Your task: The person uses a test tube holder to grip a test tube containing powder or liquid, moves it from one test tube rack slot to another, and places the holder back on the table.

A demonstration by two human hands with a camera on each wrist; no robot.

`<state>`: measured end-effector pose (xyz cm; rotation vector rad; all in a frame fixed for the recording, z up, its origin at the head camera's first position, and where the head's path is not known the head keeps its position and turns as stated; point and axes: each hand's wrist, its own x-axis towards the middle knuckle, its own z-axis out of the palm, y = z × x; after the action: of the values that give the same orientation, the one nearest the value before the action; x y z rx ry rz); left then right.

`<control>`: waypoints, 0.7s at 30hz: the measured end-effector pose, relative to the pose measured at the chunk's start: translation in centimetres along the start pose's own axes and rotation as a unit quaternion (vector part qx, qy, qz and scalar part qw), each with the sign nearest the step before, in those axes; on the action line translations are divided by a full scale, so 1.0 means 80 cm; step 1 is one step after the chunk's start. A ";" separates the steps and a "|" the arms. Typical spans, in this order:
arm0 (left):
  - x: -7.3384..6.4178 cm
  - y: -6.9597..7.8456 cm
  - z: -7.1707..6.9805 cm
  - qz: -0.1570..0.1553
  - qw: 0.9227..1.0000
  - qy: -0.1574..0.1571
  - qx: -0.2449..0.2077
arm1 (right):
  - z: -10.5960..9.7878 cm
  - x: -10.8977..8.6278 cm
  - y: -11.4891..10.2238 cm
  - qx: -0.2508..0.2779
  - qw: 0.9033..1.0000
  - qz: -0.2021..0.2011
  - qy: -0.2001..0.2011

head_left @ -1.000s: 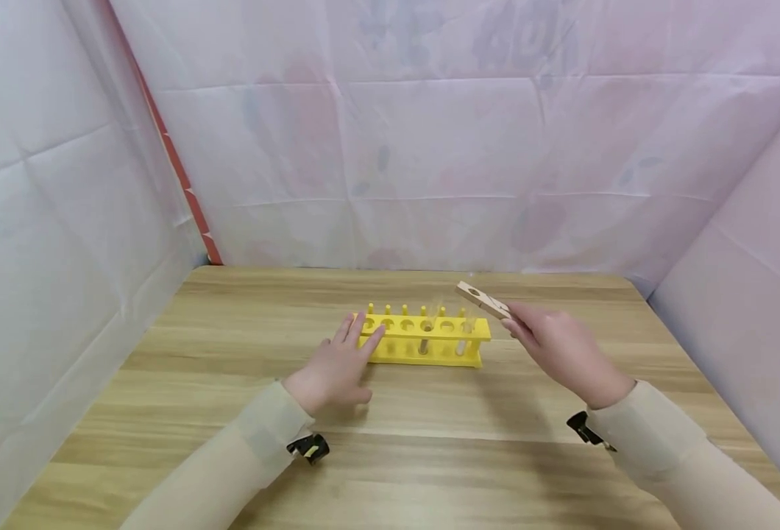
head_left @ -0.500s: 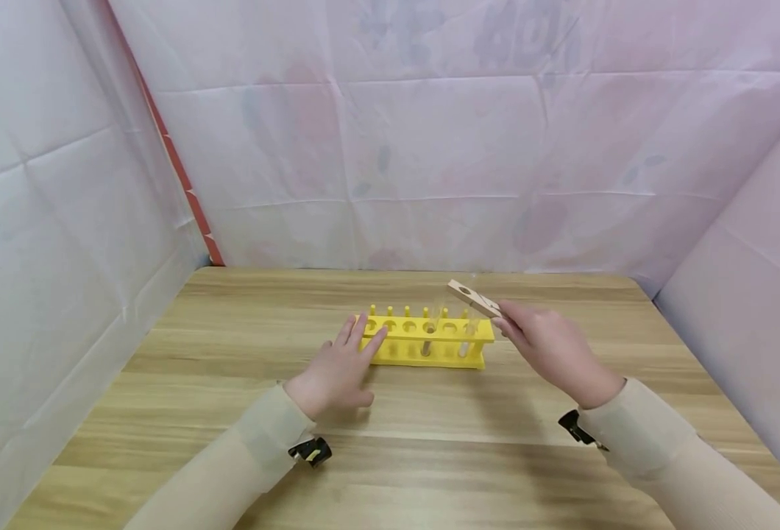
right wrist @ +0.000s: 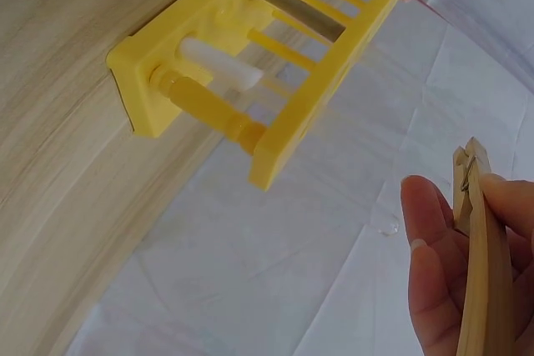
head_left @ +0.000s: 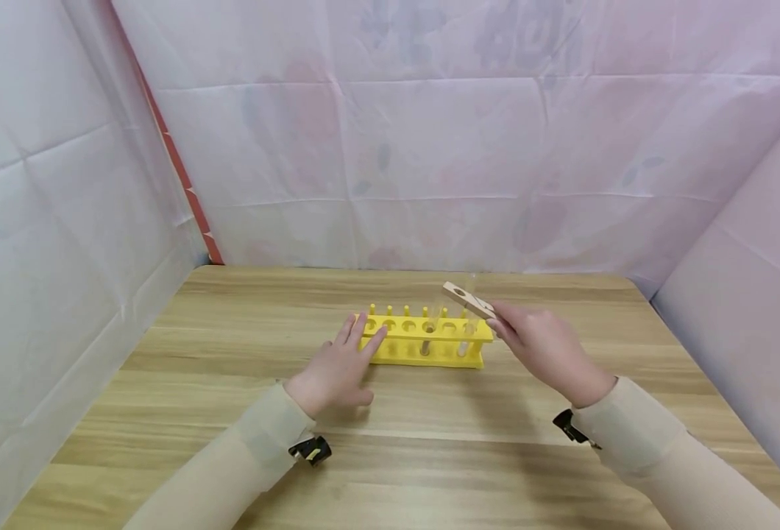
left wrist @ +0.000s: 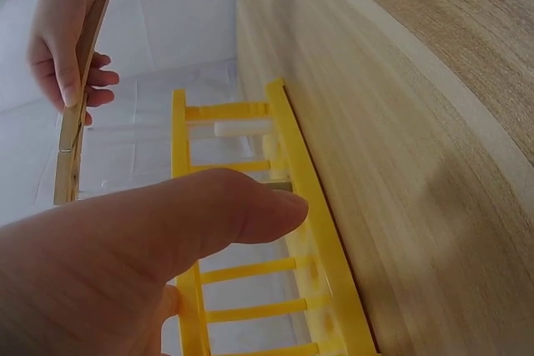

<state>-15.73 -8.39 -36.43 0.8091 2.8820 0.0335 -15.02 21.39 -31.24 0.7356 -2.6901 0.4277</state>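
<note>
A yellow test tube rack stands on the table. My left hand rests straight fingers on its left end, thumb apart from the others. My right hand grips a wooden test tube clamp by its rear, above the rack's right end. Two clear test tubes stand in the rack. The one at the right end has white contents; the other, nearer the middle, has grey-brown contents. In the right wrist view, the clamp and the rim of the right-end tube look apart.
The wooden table extends around the rack on all sides. Pale printed sheets hang behind and at both sides. A row of yellow pegs runs along the rack's back.
My right hand has moved slightly left with the clamp, bringing it further over the rack's right end. The left hand has stayed on the rack.
</note>
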 end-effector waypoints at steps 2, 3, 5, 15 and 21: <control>0.000 0.001 0.000 0.000 1.000 -0.001 0.001 | 0.000 0.000 -0.001 0.003 1.000 0.003 -0.004; 0.001 0.001 0.001 -0.002 1.000 -0.001 0.000 | 0.000 0.001 -0.002 0.003 1.000 0.004 -0.005; 0.001 0.002 0.002 -0.004 1.000 -0.001 0.000 | 0.001 0.002 -0.004 0.004 1.000 0.005 -0.005; 0.005 0.001 0.004 -0.008 1.000 0.005 0.003 | 0.003 0.011 -0.008 -0.001 1.000 -0.007 0.013; 0.005 0.001 0.006 -0.006 1.000 0.009 0.001 | 0.007 0.013 -0.008 -0.003 1.000 -0.009 0.011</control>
<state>-15.98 -8.14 -36.94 0.7956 2.9033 0.0351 -15.66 20.24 -31.23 0.7487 -2.6602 0.4206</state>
